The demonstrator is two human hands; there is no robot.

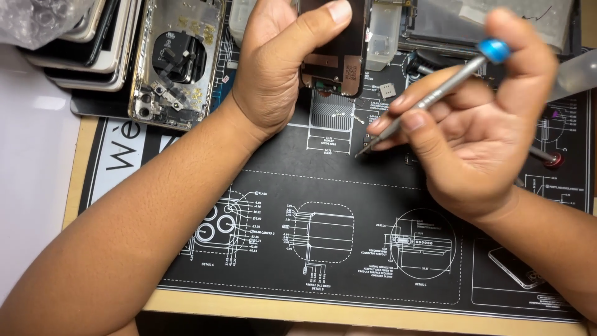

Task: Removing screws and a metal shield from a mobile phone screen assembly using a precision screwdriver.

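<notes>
While the left hand (273,74) grips a dark rectangular phone screen panel (333,53) upright above the black diagram-printed work mat (348,186), the right hand (482,124) pinches a slim silver blue-capped screwdriver (429,99), tip just below the panel; an opened silver phone housing (177,62) lies left.

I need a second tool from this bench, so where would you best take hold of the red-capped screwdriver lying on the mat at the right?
Probably by the red cap end, coming from the mat's right edge. Only that end shows; the rest of the red-capped screwdriver is hidden behind the right hand, which holds a blue-capped screwdriver. The cap lies on bare black mat with free space on its right side.
</notes>
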